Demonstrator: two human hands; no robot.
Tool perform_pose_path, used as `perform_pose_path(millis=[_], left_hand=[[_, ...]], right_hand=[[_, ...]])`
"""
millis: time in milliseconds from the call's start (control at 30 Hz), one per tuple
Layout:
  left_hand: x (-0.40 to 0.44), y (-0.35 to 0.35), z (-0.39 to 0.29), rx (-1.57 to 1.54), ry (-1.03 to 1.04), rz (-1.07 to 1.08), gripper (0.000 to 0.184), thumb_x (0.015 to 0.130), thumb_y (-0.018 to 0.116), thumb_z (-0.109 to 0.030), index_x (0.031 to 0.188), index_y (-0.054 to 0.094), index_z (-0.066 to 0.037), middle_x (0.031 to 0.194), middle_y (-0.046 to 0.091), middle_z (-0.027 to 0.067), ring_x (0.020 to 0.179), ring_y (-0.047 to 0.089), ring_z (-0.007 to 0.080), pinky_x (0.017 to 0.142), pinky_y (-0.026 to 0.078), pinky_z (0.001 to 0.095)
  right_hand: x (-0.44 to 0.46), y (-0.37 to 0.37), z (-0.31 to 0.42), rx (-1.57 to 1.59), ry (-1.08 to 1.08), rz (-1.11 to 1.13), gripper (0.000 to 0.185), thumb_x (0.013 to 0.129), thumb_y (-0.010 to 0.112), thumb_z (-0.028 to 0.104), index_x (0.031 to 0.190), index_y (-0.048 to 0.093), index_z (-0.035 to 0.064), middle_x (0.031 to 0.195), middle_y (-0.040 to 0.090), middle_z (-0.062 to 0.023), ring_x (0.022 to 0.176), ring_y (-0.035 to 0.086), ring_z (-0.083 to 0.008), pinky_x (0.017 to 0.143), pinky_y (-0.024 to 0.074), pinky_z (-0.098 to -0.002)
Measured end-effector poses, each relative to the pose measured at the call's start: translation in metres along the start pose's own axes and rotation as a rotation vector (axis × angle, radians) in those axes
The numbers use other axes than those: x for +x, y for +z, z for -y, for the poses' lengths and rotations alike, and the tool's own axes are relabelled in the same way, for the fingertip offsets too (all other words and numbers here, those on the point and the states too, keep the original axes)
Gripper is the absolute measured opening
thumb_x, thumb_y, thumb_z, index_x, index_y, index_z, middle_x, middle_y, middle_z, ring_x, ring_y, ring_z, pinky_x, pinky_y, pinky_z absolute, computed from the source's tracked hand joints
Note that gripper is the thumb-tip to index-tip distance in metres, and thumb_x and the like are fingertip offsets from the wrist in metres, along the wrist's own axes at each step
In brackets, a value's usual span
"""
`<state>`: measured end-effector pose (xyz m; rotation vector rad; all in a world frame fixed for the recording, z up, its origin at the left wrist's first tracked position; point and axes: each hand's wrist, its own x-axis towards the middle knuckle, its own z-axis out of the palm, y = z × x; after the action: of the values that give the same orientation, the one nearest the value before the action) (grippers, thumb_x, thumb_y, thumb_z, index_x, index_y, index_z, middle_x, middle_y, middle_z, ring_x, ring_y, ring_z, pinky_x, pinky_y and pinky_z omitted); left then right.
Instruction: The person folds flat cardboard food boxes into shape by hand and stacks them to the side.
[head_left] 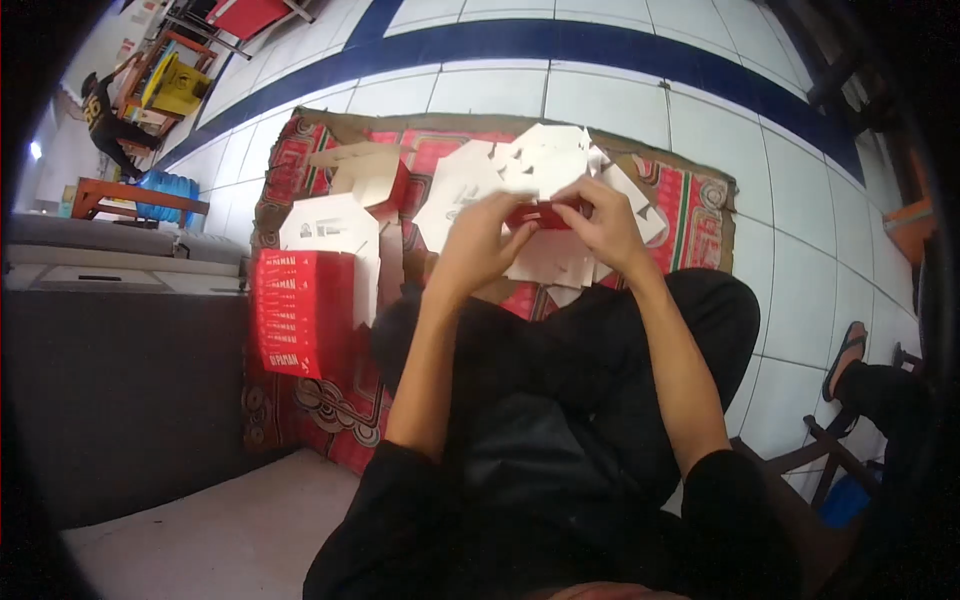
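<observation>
A part-folded carton is pinched by left hand and right hand; red cartons are stacked, blanks unfolded.

From my feed I can read white capitals on the red stack of cartons: "SI PAMAN" along its lowest edge, the opening letters less sharp. Smaller lines above it repeat, with "PAMAN" partly legible. I see a two-digit number, ending in 6, on the dark shirt in the background; its first digit is too blurred for me.
</observation>
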<state>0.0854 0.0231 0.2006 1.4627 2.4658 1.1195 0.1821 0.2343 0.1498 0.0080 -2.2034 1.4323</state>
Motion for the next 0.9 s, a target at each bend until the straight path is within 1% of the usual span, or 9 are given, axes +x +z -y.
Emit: perform_pose_path(millis=[300,400,467,533,600,667,767,867,900], left_hand=[[-0.012,0.02,0.007,-0.424,-0.253,0.027,0.017,0.099,0.072,-0.009,0.114,0.078,-0.004,0.11,0.077,0.015,0.092,0.077,0.0315,0.082,0.06,0.0406],[-0.009,0.027,0.012,-0.074,-0.137,0.029,0.021,0.099,0.071,-0.007,0.119,0.077,-0.005,0.105,0.076,0.0139,0.088,0.077,0.0283,0.078,0.06,0.041],[-0.003,0.031,0.009,-0.06,-0.096,-0.071,0.021,0.1,0.071,-0.006,0.121,0.073,-0.002,0.099,0.074,0.0128,0.085,0.076,0.0245,0.074,0.06,0.0389],[0.004,0.033,0.001,-0.479,-0.257,-0.414,0.019,0.103,0.072,-0.005,0.12,0.067,0.001,0.097,0.073,0.0112,0.087,0.076,0.0214,0.074,0.06,0.0348],[0.007,0.036,-0.01,-0.83,-0.249,-0.626,0.016,0.106,0.071,-0.003,0.119,0.063,0.001,0.114,0.07,0.012,0.104,0.074,0.019,0.082,0.062,0.0339],[0.006,0.039,-0.006,-0.829,-0.169,-0.677,0.018,0.105,0.071,-0.001,0.121,0.063,-0.001,0.121,0.068,0.0106,0.11,0.072,0.0182,0.084,0.063,0.0356],[-0.002,0.04,-0.009,-0.602,-0.177,-0.666,0.024,0.101,0.073,0.003,0.124,0.067,0.0,0.119,0.071,0.0121,0.108,0.075,0.0223,0.084,0.063,0.0376],[0.0,0.035,-0.014,-0.008,0.16,-0.564,0.033,0.095,0.077,0.004,0.127,0.07,0.0,0.118,0.073,0.0155,0.107,0.075,0.0297,0.083,0.062,0.0405],[-0.003,0.047,-0.004,-0.021,0.148,-0.53,0.038,0.09,0.08,0.003,0.127,0.073,-0.001,0.114,0.075,0.0183,0.102,0.075,0.0368,0.081,0.06,0.044]], right_hand=[[0.002,-0.01,0.006,-0.051,-0.01,0.225,0.012,0.093,0.077,0.002,0.104,0.077,0.0002,0.099,0.07,-0.0099,0.087,0.067,-0.0207,0.081,0.0556,-0.0341],[-0.006,0.002,0.01,-0.154,-0.066,0.244,0.024,0.092,0.079,0.003,0.115,0.075,0.0009,0.116,0.068,-0.0123,0.096,0.067,-0.0223,0.087,0.0565,-0.0351],[-0.007,0.023,0.027,-0.139,-0.051,-0.286,0.046,0.09,0.084,0.007,0.133,0.068,0.0012,0.132,0.063,-0.0152,0.109,0.066,-0.024,0.091,0.0556,-0.036],[-0.015,0.032,0.026,0.027,0.164,-0.151,0.09,0.083,0.094,0.022,0.156,0.048,0.0,0.144,0.059,-0.0174,0.123,0.062,-0.0285,0.102,0.0532,-0.0435],[-0.022,0.047,0.02,0.082,0.16,-0.046,0.093,0.081,0.096,0.025,0.157,0.046,0.0019,0.147,0.057,-0.0188,0.125,0.063,-0.0303,0.108,0.051,-0.0456],[-0.031,0.06,-0.001,0.036,0.159,-0.044,0.077,0.089,0.09,0.02,0.153,0.052,0.0015,0.135,0.066,-0.0149,0.124,0.065,-0.0259,0.104,0.0534,-0.0416],[-0.027,0.058,-0.022,0.336,0.439,-0.216,0.027,0.105,0.07,0.003,0.132,0.065,0.0001,0.123,0.073,-0.0079,0.11,0.068,-0.0137,0.096,0.0565,-0.0303],[-0.022,0.052,-0.012,0.575,0.426,-0.309,0.022,0.107,0.071,0.011,0.125,0.065,0.0005,0.114,0.074,-0.0068,0.102,0.07,-0.0147,0.095,0.0577,-0.0341],[-0.02,0.051,-0.004,0.469,0.379,-0.352,0.015,0.109,0.072,0.014,0.12,0.071,0.0033,0.108,0.074,-0.005,0.098,0.07,-0.0127,0.092,0.0584,-0.0349]])
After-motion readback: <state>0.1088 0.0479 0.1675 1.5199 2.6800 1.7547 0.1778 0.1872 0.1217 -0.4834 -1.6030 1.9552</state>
